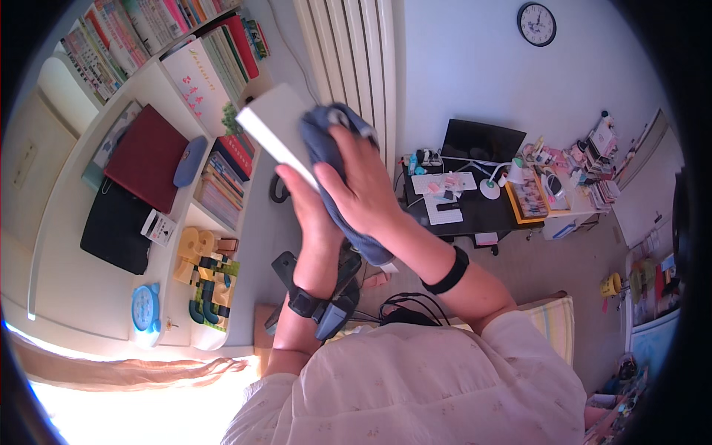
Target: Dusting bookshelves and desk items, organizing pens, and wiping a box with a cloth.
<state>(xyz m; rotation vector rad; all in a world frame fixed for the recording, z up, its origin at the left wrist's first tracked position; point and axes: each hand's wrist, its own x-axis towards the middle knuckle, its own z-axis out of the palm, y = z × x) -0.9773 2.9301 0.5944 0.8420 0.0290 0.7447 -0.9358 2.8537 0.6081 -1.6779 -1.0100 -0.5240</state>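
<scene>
My left hand [314, 214] grips a white box-like object [278, 122] by its lower edge and holds it up, tilted, in front of the shelves. Whether it is a box or a thick book cannot be told. A crumpled blue-grey cloth [328, 144] is pressed against the object's right side by my right hand [361, 183], whose fingers are bent over the cloth. The lower end of the cloth hangs beneath my right wrist. My left palm is partly hidden behind the cloth and my right hand.
White shelves on the left hold books [222, 189], a dark red folder [147, 158], a blue clock [146, 308] and a toy block set [214, 289]. A radiator [356, 67] stands ahead. To the right is a black desk [478, 214] with a monitor [483, 140] and a lamp [490, 189].
</scene>
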